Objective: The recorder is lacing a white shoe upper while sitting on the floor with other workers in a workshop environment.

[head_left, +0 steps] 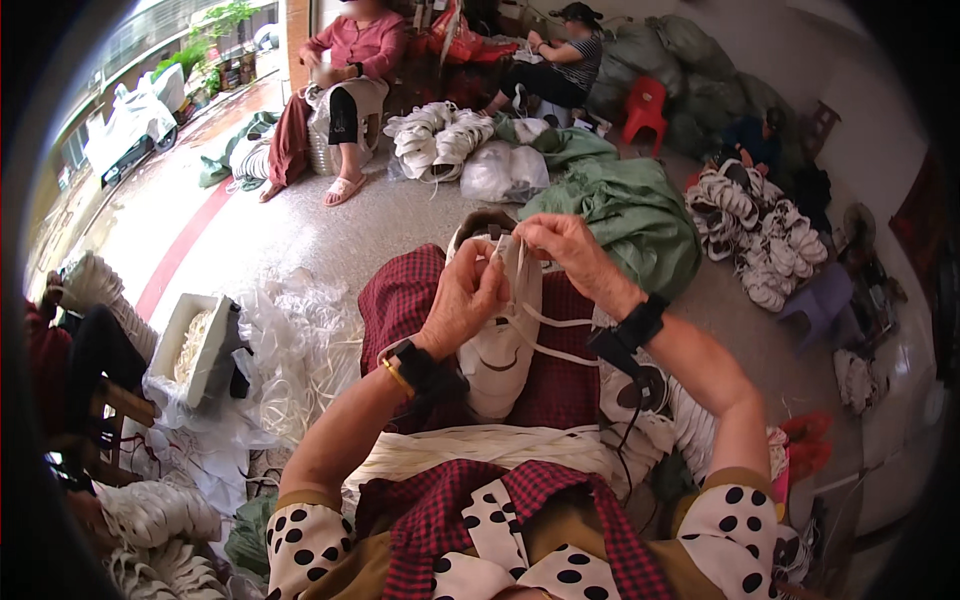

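Note:
A white sneaker (500, 355) rests on my lap over red checked cloth, toe toward me. My left hand (462, 300) grips the shoe's upper near the eyelets and pinches a white lace (548, 322). My right hand (568, 250) holds the lace end above the shoe's tongue, fingers pinched. The lace loops down across the shoe's right side. A bundle of white laces (480, 447) lies across my lap just below the shoe. Both wrists wear black bands.
A white box of laces (195, 345) and crumpled clear plastic (290, 350) lie at my left. Piles of white sneakers (760, 235) sit at right. Green sacks (630, 215) lie ahead. Two seated people work at the back; another person sits at far left.

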Available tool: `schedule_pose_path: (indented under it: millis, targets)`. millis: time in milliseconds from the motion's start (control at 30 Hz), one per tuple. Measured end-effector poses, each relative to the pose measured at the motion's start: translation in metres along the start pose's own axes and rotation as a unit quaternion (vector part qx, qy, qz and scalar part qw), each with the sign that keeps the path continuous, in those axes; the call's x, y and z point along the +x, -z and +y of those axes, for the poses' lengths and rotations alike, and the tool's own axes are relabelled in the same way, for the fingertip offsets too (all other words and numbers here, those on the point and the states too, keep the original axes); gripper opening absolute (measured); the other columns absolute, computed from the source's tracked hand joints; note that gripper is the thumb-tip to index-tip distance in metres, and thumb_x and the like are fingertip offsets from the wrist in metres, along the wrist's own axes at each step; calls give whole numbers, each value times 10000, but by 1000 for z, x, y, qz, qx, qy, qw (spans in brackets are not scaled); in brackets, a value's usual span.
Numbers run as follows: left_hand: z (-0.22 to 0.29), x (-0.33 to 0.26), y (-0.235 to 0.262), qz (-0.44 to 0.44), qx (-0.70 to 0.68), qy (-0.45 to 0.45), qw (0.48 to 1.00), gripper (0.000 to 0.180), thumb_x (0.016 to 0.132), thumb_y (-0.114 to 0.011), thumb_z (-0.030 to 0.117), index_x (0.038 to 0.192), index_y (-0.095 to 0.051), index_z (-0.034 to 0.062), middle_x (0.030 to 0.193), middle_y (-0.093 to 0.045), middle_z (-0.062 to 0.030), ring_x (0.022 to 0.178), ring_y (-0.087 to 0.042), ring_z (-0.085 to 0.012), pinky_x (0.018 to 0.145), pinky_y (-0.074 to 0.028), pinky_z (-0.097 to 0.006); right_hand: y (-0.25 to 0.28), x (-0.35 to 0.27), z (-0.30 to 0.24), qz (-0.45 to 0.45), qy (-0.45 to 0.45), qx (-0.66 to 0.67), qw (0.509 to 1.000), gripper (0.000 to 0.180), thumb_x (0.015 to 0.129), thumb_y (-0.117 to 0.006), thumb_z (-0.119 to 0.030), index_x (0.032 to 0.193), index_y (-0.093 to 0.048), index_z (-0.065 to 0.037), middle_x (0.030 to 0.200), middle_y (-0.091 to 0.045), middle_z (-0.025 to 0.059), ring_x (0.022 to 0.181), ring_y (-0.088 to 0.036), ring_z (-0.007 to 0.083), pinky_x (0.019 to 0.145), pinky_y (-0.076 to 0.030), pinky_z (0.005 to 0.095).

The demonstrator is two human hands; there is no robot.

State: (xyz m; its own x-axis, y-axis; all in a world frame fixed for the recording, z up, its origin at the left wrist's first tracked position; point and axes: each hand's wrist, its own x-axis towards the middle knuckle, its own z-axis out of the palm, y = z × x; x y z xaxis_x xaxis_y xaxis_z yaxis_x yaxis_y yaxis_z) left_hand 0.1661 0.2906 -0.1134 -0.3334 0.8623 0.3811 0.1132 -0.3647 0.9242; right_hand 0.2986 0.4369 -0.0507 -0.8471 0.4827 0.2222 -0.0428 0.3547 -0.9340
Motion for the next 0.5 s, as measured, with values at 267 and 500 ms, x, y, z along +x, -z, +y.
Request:
schedule_pose_path:
  millis: [267, 500]
  targets:
    - [11, 1, -20, 113, 123, -70, 983, 183, 980, -642, 161, 1013, -660, -18, 848, -686, -29, 795, -628, -72, 720, -517, -239, -4, -7, 8, 11, 65, 43, 997, 247, 932, -696, -238, 993, -762, -8, 892, -716, 8, 860, -619, 72, 814, -502, 246]
    - [12, -1, -29, 127, 127, -56, 982, 224, 931, -688, 173, 999, -706, -40, 818, -721, -92, 775, -660, -107, 716, -532, -281, -8, -9, 13, 31, 61, 75, 995, 242, 929, -710, -235, 951, -761, 0, 835, -709, -1, 746, -616, 64, 705, -508, 227]
